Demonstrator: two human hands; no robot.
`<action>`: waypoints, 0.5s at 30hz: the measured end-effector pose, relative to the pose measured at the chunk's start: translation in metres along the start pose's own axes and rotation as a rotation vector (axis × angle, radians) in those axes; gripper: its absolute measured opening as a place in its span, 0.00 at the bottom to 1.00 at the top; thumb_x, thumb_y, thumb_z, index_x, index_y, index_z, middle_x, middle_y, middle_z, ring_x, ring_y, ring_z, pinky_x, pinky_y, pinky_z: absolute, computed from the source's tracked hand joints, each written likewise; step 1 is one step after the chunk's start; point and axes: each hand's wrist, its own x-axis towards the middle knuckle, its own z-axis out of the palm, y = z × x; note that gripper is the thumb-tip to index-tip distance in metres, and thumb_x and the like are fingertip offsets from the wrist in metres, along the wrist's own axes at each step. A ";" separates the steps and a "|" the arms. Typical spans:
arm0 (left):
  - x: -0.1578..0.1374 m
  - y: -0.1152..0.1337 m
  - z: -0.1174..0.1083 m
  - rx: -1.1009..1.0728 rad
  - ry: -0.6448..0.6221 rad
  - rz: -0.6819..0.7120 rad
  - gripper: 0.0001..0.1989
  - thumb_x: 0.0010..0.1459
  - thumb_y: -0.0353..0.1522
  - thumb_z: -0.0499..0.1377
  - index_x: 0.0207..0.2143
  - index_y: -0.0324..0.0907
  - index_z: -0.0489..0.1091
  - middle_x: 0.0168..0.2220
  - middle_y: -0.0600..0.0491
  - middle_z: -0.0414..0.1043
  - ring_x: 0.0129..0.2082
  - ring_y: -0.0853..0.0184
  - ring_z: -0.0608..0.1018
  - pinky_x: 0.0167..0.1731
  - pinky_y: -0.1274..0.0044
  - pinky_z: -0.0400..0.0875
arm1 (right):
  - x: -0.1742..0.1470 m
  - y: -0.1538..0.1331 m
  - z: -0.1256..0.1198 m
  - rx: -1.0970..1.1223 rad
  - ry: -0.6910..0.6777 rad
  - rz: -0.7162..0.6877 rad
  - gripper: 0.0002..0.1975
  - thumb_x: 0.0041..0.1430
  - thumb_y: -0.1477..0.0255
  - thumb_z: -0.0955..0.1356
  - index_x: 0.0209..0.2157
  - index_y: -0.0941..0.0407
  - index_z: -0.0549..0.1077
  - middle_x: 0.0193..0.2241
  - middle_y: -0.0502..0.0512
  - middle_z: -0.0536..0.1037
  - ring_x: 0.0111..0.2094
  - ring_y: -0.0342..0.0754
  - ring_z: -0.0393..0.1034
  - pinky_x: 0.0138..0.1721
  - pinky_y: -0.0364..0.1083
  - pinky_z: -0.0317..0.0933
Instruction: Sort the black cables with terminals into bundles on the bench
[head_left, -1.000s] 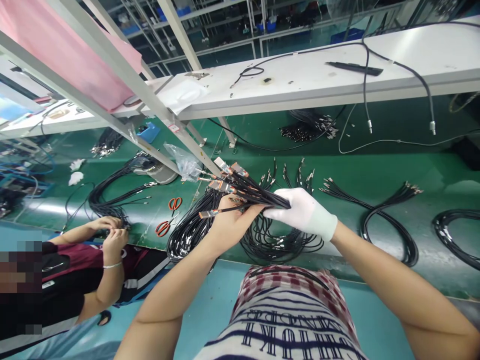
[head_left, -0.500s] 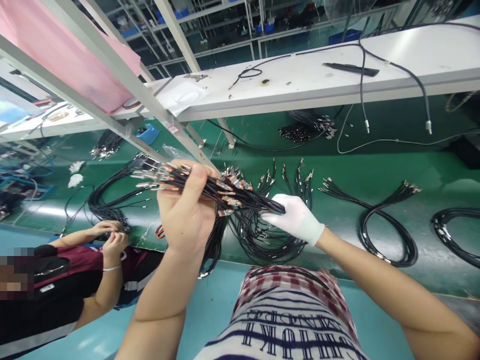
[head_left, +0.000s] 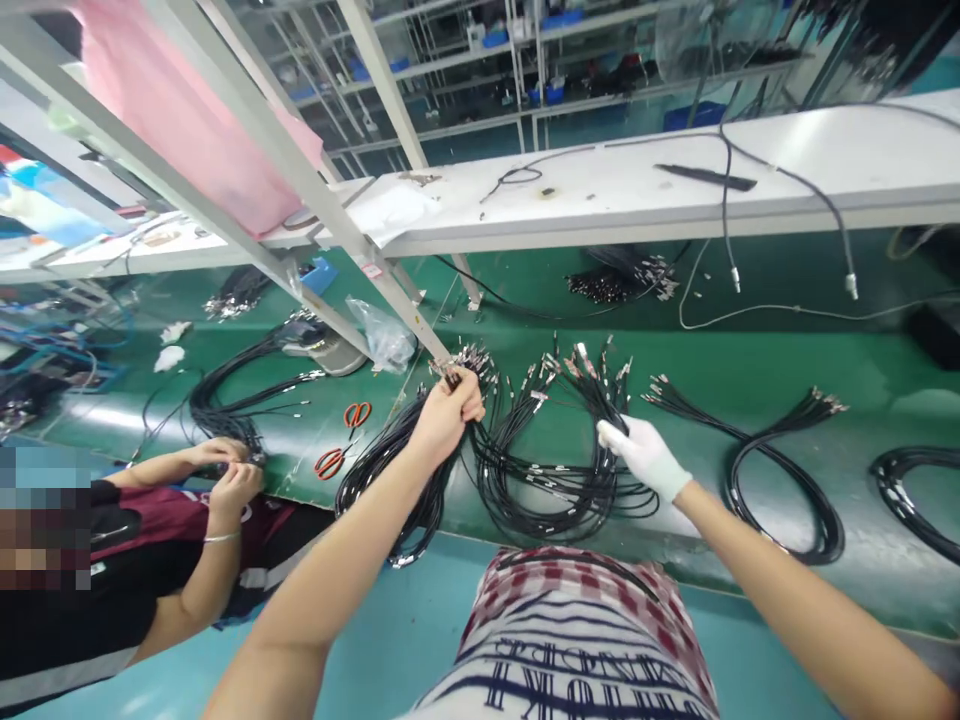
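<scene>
Your left hand (head_left: 448, 412) has its grip closed around the connector ends of a black cable bundle (head_left: 390, 465), pinching them just above the green desk (head_left: 750, 360). The rest of that bundle trails down over the desk's near edge. Your gloved right hand (head_left: 641, 452) rests on the coiled cable pile (head_left: 555, 470) right next to it, fingers curled onto the cables, though I can't tell if that grip actually has hold of any. Both piles sit near the middle of the near edge, touching each other.

Orange scissors (head_left: 341, 440) lie on the desk to the left of your bundle, close to that same edge. Another cable loop (head_left: 780, 480) sits well off to the right. At the left end, a co-worker's hands (head_left: 225, 470) are busy with their own cables.
</scene>
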 end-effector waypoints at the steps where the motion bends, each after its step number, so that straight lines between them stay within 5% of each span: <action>1: -0.001 -0.002 0.006 -0.004 -0.032 0.018 0.18 0.53 0.38 0.66 0.29 0.40 0.58 0.16 0.65 0.50 0.15 0.80 0.54 0.20 0.83 0.56 | 0.002 -0.001 0.004 -0.013 -0.024 -0.008 0.26 0.63 0.53 0.62 0.22 0.59 0.67 0.19 0.51 0.65 0.23 0.44 0.58 0.27 0.44 0.52; 3: -0.008 0.005 0.023 0.045 -0.139 0.061 0.16 0.51 0.35 0.67 0.38 0.39 0.65 0.18 0.64 0.54 0.17 0.80 0.57 0.20 0.83 0.55 | 0.005 -0.014 0.012 0.033 -0.084 -0.059 0.26 0.65 0.53 0.60 0.23 0.59 0.66 0.19 0.50 0.64 0.23 0.43 0.56 0.27 0.44 0.51; 6: -0.019 0.025 0.049 0.172 -0.248 0.081 0.29 0.45 0.33 0.70 0.51 0.40 0.67 0.21 0.62 0.60 0.20 0.78 0.62 0.23 0.83 0.57 | 0.006 -0.045 0.025 0.093 -0.281 -0.112 0.26 0.65 0.52 0.60 0.24 0.60 0.65 0.20 0.49 0.63 0.22 0.41 0.54 0.25 0.42 0.49; 10: -0.018 0.040 0.065 0.329 -0.270 -0.025 0.17 0.47 0.39 0.68 0.34 0.35 0.74 0.25 0.55 0.66 0.22 0.77 0.63 0.20 0.84 0.57 | 0.009 -0.060 0.037 0.121 -0.581 -0.027 0.26 0.64 0.51 0.61 0.25 0.60 0.66 0.17 0.47 0.61 0.20 0.41 0.53 0.24 0.42 0.49; 15: -0.005 0.053 0.056 0.196 -0.142 0.043 0.19 0.48 0.43 0.67 0.29 0.36 0.70 0.26 0.54 0.67 0.18 0.80 0.59 0.15 0.86 0.50 | -0.015 -0.045 0.033 0.170 -0.470 -0.061 0.18 0.63 0.58 0.66 0.44 0.59 0.67 0.27 0.49 0.66 0.27 0.43 0.59 0.29 0.42 0.55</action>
